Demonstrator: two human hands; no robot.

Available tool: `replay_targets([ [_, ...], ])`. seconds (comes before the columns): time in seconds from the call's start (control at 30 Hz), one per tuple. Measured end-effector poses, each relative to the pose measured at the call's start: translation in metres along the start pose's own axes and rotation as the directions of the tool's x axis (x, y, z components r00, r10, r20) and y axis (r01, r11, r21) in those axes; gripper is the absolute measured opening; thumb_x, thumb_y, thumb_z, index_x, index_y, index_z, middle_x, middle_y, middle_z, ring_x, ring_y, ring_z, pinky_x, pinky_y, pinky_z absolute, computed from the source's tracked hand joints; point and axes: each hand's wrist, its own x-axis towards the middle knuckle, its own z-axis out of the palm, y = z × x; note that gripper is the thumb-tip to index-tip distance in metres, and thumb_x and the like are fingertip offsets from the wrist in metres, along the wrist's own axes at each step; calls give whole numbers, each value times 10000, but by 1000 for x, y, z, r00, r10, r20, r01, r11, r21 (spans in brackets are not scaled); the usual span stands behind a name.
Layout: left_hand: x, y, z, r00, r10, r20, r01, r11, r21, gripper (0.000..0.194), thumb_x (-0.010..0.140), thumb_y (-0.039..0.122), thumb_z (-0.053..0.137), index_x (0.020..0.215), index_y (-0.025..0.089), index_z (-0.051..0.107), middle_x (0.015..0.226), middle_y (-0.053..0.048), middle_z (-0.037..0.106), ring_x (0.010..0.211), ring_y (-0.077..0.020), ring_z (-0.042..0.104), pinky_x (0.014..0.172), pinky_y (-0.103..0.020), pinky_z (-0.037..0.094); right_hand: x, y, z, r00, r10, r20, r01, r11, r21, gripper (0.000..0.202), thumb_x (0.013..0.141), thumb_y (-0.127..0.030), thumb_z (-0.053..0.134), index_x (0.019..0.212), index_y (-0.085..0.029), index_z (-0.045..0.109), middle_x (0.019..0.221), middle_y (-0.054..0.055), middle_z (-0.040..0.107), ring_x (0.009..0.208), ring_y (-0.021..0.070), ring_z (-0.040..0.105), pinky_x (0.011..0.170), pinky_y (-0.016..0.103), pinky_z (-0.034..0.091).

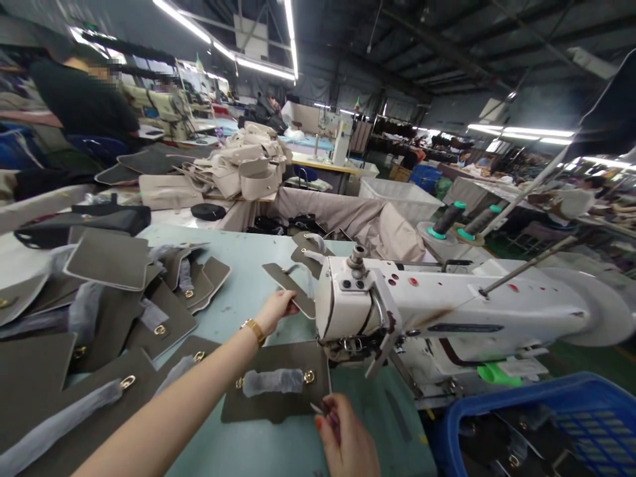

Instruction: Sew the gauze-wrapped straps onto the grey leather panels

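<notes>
- Long white fluorescent ceiling tubes (265, 69) glare at upper centre, burnt out.
- The dark metal roof (447, 33) at upper right lies dim.
- Soft light spreads over the pale green flat bench (236, 285), which darkens beneath the white metal sewing machine (477, 288).
- The left hand (278, 310) and its dark grey-brown flat panel (304, 300) look fairly sharp.
- Side edges look stretched and smeared; pixel blocks mask upper-left spots.

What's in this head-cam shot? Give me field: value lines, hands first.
left grip: holds dark panel by its edge
right grip: holds small metal tool, exact type unclear
centre: flat panel on green table, wrapped handle on top
right: white sewing machine
lower right: blue basket, dark pieces inside
left: heaped panels
</notes>
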Motion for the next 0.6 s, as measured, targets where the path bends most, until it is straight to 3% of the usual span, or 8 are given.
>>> replay_targets([
  [0.13, -42, -16, -51, 969, 25, -246, -37, 998, -44, 359, 815, 458, 560, 763, 114, 649, 750, -63, 687, 765, -201, 644, 744, -326, 502, 18, -20, 8, 996, -88, 20, 89, 994, -70, 429, 964, -534, 285, 1017, -211, 563, 825, 56, 713, 721, 189, 709, 610, 228, 518],
  [0.2, -71, -20, -64, 936, 49, -348, -59, 998, -19, 385, 752, 503, 598, 706, 127, 666, 701, -55, 692, 784, -230, 638, 738, -316, 474, 32, -34, 10, 992, -120, 41, 126, 977, -173, 297, 978, -407, 360, 1038, -188, 551, 883, 76, 715, 765, 203, 712, 608, 237, 511],
  [0.37, -115, -22, -59, 892, 109, -438, -85, 994, 73, 406, 754, 517, 575, 686, 140, 709, 666, -56, 699, 764, -255, 623, 742, -333, 433, 66, -68, 19, 992, -103, 71, 124, 889, -440, 126, 914, -213, 535, 1029, -162, 544, 935, 86, 705, 763, 218, 710, 540, 241, 481],
  [0.47, -121, -19, -53, 871, 159, -464, -118, 986, 117, 398, 763, 505, 560, 646, 152, 702, 660, -59, 693, 741, -254, 617, 748, -345, 428, 78, -78, 23, 989, -126, 79, 149, 830, -538, 63, 921, -225, 534, 946, -171, 555, 908, 79, 697, 746, 206, 707, 486, 224, 444],
  [0.6, -115, -11, -51, 818, 240, -523, -167, 969, 185, 392, 778, 483, 524, 564, 173, 634, 649, -65, 659, 742, -261, 608, 740, -365, 435, 86, -75, 21, 971, -170, 166, 236, 773, -589, 144, 952, -234, 470, 853, -191, 565, 784, 45, 696, 609, 189, 696, 409, 221, 368],
])
